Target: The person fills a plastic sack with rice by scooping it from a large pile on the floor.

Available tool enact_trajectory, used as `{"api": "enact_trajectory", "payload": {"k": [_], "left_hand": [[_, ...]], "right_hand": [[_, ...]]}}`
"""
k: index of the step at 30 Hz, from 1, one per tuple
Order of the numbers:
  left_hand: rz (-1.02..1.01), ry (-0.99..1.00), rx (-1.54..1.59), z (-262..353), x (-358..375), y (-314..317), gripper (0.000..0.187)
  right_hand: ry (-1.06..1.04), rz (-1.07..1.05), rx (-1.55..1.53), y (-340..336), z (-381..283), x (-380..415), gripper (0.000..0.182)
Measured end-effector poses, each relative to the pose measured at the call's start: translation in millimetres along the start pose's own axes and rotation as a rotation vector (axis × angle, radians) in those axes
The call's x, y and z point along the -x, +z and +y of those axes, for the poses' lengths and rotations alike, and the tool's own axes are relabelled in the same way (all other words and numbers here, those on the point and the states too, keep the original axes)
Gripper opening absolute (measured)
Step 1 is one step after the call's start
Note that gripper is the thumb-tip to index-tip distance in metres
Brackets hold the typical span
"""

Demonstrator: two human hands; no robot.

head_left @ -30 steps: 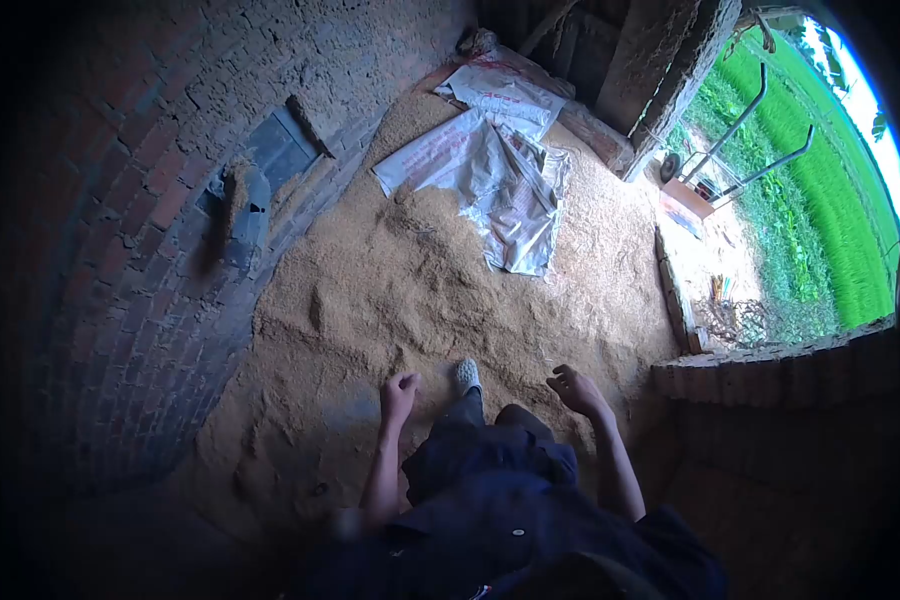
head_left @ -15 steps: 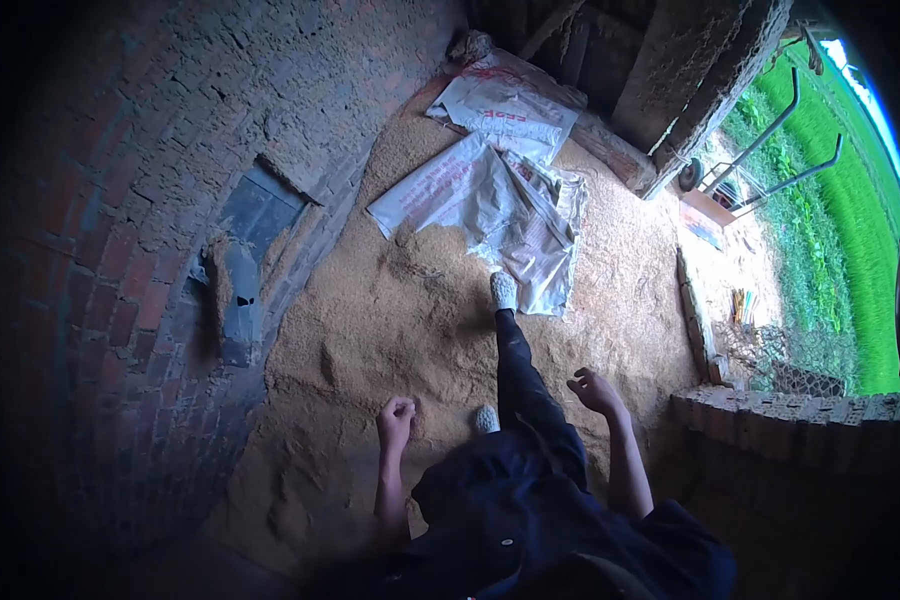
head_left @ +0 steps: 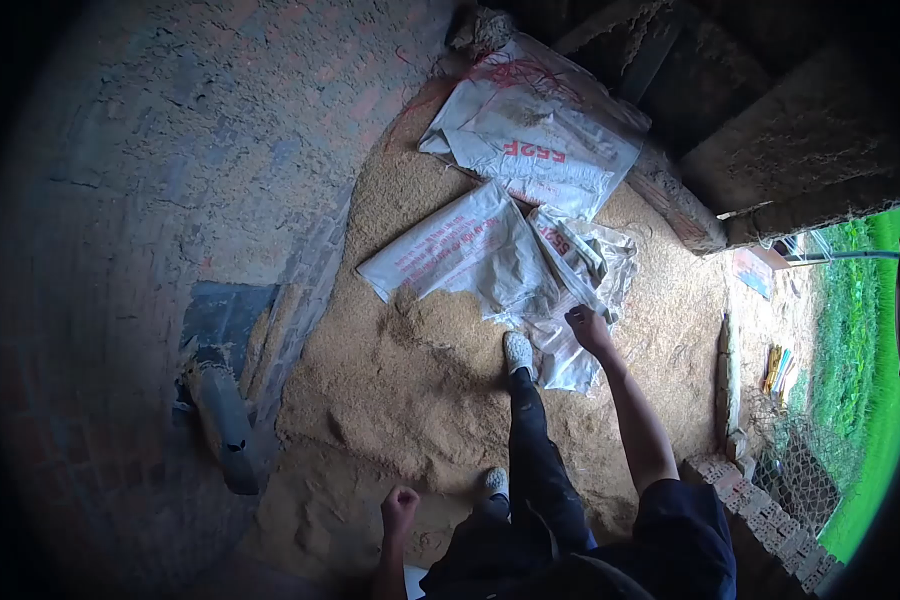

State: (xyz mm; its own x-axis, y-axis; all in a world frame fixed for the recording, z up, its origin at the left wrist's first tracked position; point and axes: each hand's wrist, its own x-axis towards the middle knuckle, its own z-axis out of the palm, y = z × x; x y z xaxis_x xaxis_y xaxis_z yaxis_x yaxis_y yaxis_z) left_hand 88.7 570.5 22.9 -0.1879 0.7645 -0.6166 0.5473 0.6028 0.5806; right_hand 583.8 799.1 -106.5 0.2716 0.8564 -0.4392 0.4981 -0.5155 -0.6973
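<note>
Stretched forward, my right hand [head_left: 589, 328] is over the crumpled near part of a white woven sack [head_left: 515, 265] with red print. Its fingers are curled in. Whether they grip the sack's plastic or only hover above it, I cannot make out. Back near my legs, my left hand [head_left: 400, 508] is closed in a loose fist with nothing seen in it. The sack lies on a spread of tan grain-like husks [head_left: 370, 360], partly heaped on its near edge. One patterned shoe [head_left: 518, 356] stands at that edge; the other shoe [head_left: 496, 483] is farther back.
Another white printed sack [head_left: 540, 150] lies beyond, with red string at its far end. A rough brick wall [head_left: 240, 170] with a grey panel [head_left: 228, 315] rises on the left. To the right are a wooden beam [head_left: 727, 380], a low brick edge [head_left: 760, 510] and wire netting [head_left: 795, 460].
My right hand has reached forward from beside my leg to the near sack, its fingers curling in. My view has tipped and come closer to the sacks. My left hand stays low.
</note>
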Motion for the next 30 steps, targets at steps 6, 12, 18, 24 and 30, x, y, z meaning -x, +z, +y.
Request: {"api": "enact_trajectory", "payload": {"k": [6,12,18,24,30], "left_hand": [[0.023,-0.179,-0.169,30,-7,0,0.014],[0.085,-0.369,-0.132,-1,19,-20,0.014],[0.124,-0.479,-0.17,23,33,-35,0.013],[0.134,-0.446,-0.212,34,37,-43,0.012],[0.147,-0.329,-0.191,26,23,-43,0.012]], "right_hand": [[0.391,-0.096,-0.973,-12,-2,-189,0.037],[0.242,-0.013,-1.331,23,27,-330,0.048],[0.514,0.179,-1.648,31,-23,-390,0.034],[0.243,0.063,-1.594,-1,-47,-379,0.014],[0.179,0.229,-1.205,-85,-110,-316,0.019]]}}
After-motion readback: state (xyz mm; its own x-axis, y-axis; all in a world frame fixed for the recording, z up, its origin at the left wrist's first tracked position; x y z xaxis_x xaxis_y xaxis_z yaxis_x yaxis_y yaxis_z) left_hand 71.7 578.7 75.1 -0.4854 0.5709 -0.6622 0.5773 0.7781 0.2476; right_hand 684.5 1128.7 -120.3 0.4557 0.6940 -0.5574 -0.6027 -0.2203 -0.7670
